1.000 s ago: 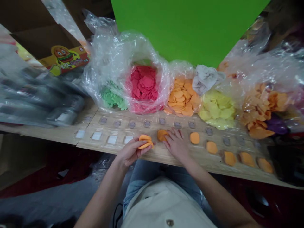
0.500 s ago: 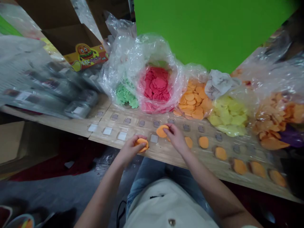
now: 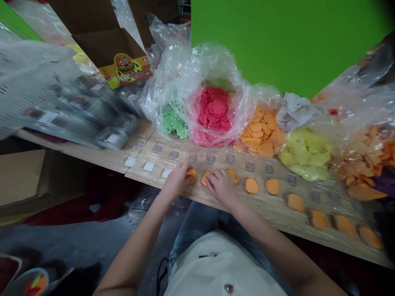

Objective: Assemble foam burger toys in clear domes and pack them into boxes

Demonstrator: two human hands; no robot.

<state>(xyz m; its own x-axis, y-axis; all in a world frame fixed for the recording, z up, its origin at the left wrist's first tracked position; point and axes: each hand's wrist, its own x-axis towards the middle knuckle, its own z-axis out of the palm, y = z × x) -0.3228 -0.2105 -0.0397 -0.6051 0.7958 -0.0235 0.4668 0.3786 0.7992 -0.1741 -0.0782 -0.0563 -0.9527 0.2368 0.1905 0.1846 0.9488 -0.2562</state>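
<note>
My left hand (image 3: 178, 180) is closed around orange foam pieces (image 3: 191, 176), whose edge shows at its fingertips. Just to the right, my right hand (image 3: 221, 186) grips the edge of another rounded orange foam piece (image 3: 205, 178) low over the table; its fingers hide part of it. Beyond that hand lies an orange piece (image 3: 232, 176), and several more, such as this orange piece (image 3: 252, 186), run in a row to the right. On the left, the row shows white squares (image 3: 149, 166) in clear plastic casings.
Behind the row, plastic bags hold green pieces (image 3: 175, 121), red pieces (image 3: 213, 109), orange pieces (image 3: 262, 131) and yellow pieces (image 3: 305, 150). A printed carton (image 3: 131, 70) and clear packs (image 3: 112, 137) stand left. The wooden table's front edge (image 3: 148, 186) runs before me.
My right hand has lowered its orange piece to the row, where a white square showed before. My left hand has moved up over the row with its orange pieces. The view has shifted slightly.
</note>
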